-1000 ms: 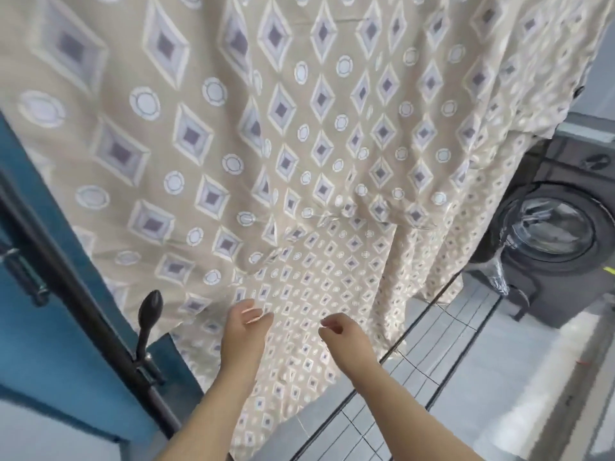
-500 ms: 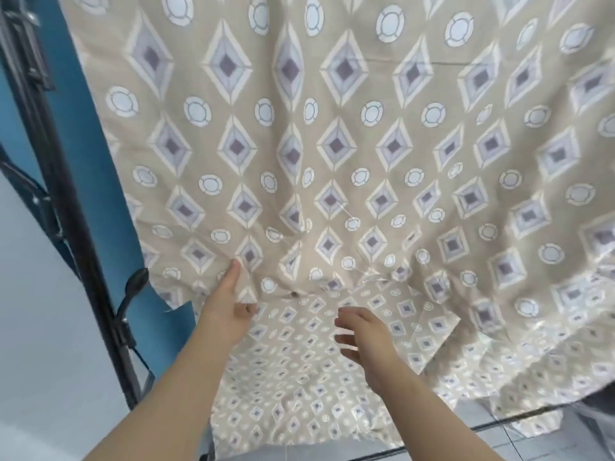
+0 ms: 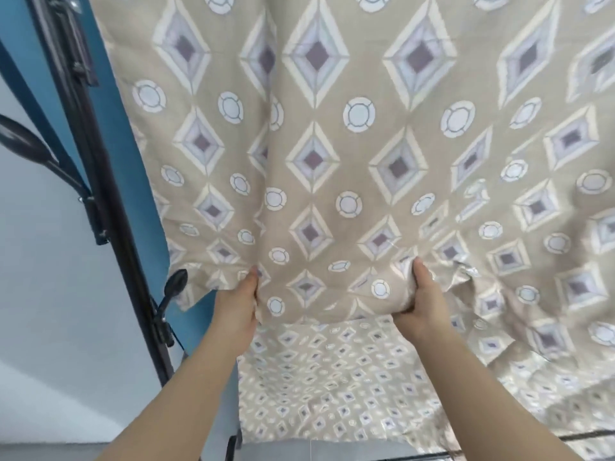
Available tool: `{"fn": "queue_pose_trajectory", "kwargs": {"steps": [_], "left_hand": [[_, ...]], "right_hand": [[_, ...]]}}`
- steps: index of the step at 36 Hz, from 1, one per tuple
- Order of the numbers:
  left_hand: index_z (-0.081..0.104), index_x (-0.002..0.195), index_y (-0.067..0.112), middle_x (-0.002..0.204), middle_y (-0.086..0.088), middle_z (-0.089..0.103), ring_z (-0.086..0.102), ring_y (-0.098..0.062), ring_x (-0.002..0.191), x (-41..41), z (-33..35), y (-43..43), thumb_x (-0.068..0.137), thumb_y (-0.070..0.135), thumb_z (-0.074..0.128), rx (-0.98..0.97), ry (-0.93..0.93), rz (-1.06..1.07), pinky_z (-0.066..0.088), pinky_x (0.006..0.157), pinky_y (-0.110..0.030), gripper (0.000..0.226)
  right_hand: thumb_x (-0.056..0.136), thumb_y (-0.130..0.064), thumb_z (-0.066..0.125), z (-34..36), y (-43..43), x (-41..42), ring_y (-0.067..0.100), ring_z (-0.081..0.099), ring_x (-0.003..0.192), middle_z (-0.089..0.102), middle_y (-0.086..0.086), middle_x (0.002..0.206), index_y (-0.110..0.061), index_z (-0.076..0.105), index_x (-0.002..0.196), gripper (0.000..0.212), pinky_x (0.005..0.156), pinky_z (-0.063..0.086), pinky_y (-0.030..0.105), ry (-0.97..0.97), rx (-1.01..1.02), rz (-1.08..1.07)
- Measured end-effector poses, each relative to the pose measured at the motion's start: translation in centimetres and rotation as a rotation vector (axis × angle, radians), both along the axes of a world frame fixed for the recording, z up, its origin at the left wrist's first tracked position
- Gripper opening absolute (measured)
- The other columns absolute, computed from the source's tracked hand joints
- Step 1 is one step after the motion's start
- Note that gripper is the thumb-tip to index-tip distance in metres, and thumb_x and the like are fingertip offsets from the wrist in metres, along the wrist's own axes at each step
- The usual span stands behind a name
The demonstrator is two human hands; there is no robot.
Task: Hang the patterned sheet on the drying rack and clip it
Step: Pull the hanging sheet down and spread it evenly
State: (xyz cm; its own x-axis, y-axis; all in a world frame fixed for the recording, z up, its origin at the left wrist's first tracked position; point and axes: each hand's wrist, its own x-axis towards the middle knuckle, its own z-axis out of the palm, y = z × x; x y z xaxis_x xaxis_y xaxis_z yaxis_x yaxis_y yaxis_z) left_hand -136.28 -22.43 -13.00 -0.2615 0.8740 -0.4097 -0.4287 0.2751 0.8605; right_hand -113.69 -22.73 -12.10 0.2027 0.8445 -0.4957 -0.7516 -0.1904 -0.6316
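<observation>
The patterned sheet (image 3: 332, 154), beige with purple diamonds and white circles, hangs down in front of me and fills most of the view. Its lower edge is lifted, and a further layer of the same cloth (image 3: 332, 377) hangs behind it. My left hand (image 3: 238, 307) grips the lower edge near its left corner. My right hand (image 3: 421, 304) grips a bunched fold of the same edge further right. The drying rack's black upright (image 3: 109, 207) stands at the left. No clip is in sight.
A black lever knob (image 3: 174, 284) sticks out from the rack upright, close to my left hand. A blue panel (image 3: 133, 134) lies behind the sheet's left edge, with a pale wall (image 3: 50, 294) further left. Tiled floor shows at the bottom.
Both hands have risen and taken hold of the sheet's lower edge; earlier they were just below it, the left touching and the right free. My view has come closer to the cloth.
</observation>
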Motion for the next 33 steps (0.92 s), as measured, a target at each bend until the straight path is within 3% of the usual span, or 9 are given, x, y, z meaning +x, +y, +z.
{"fn": "queue_pose_trajectory", "kwargs": {"steps": [5,9,11,17,21,23,25,29,33], "left_hand": [[0.063,0.100,0.006,0.083,-0.001,0.066,0.062,-0.014,0.077,0.6,-0.9,1.2,0.090,0.027,0.059,0.006,0.100,-0.019,0.049,0.067,-0.028,0.023],[0.064,0.078,0.015,0.077,-0.002,0.065,0.062,-0.024,0.082,0.4,-2.7,2.2,0.087,0.030,0.063,-0.009,0.173,0.013,0.049,0.088,-0.041,0.018],[0.062,0.077,0.020,0.080,0.002,0.064,0.061,-0.023,0.090,0.4,-3.7,2.5,0.089,0.026,0.061,-0.004,0.216,0.050,0.047,0.091,-0.039,0.012],[0.059,0.075,0.021,0.079,0.002,0.061,0.058,-0.024,0.088,0.4,-6.0,3.6,0.090,0.021,0.059,-0.066,0.265,0.130,0.046,0.093,-0.042,0.015],[0.058,0.074,0.012,0.069,-0.006,0.055,0.054,-0.026,0.070,1.2,-7.0,4.1,0.089,0.031,0.059,-0.141,0.317,0.183,0.045,0.066,-0.033,0.024],[0.063,0.093,0.004,0.084,-0.014,0.064,0.061,-0.037,0.090,1.7,-7.4,4.0,0.089,0.031,0.059,-0.138,0.331,0.229,0.050,0.074,-0.037,0.028],[0.062,0.102,0.001,0.083,-0.012,0.062,0.059,-0.039,0.104,2.4,-7.5,3.7,0.090,0.028,0.058,-0.144,0.333,0.259,0.047,0.077,-0.036,0.030],[0.053,0.069,0.008,0.060,-0.004,0.043,0.042,-0.020,0.058,3.1,-8.0,3.2,0.091,0.029,0.057,-0.199,0.328,0.252,0.035,0.053,-0.030,0.031],[0.054,0.074,0.008,0.059,-0.001,0.042,0.040,-0.016,0.056,3.3,-8.9,3.5,0.091,0.026,0.057,-0.199,0.343,0.271,0.032,0.054,-0.025,0.026]], "right_hand": [[0.087,-0.038,0.061,-2.2,0.1,0.5,0.012,0.067,0.079,0.069,0.002,0.106,-0.014,0.058,0.121,0.042,0.074,0.053,0.034,-0.206,-0.067,-0.074],[0.087,-0.039,0.060,-4.2,0.2,0.8,0.016,0.050,0.064,0.065,0.011,0.089,0.004,0.050,0.125,0.059,0.062,0.040,0.030,-0.337,-0.111,-0.094],[0.089,-0.042,0.057,-5.3,0.4,0.9,0.015,0.052,0.067,0.057,0.001,0.077,-0.001,0.052,0.126,0.056,0.062,0.042,0.028,-0.376,-0.115,-0.058],[0.090,-0.044,0.052,-7.9,1.8,1.4,0.012,0.060,0.071,0.063,-0.003,0.082,-0.015,0.043,0.138,0.056,0.065,0.050,0.026,-0.453,-0.152,0.022],[0.093,-0.043,0.049,-8.3,2.8,2.3,0.020,0.060,0.079,0.065,0.008,0.086,-0.015,0.054,0.123,0.041,0.076,0.049,0.034,-0.510,-0.151,0.109],[0.093,-0.042,0.049,-8.4,3.2,2.7,0.033,0.061,0.093,0.063,0.026,0.109,-0.017,0.059,0.103,0.029,0.085,0.049,0.040,-0.539,-0.169,0.150],[0.093,-0.041,0.050,-8.6,3.4,3.1,0.038,0.060,0.107,0.061,0.024,0.117,-0.018,0.059,0.094,0.025,0.093,0.047,0.044,-0.543,-0.181,0.170],[0.093,-0.040,0.050,-9.2,3.7,3.7,0.023,0.054,0.087,0.058,0.004,0.086,-0.012,0.057,0.114,0.036,0.081,0.046,0.037,-0.534,-0.146,0.185],[0.094,-0.038,0.049,-10.0,3.9,4.2,0.020,0.058,0.091,0.061,-0.002,0.085,-0.027,0.057,0.093,0.014,0.093,0.047,0.042,-0.526,-0.148,0.223]]}}
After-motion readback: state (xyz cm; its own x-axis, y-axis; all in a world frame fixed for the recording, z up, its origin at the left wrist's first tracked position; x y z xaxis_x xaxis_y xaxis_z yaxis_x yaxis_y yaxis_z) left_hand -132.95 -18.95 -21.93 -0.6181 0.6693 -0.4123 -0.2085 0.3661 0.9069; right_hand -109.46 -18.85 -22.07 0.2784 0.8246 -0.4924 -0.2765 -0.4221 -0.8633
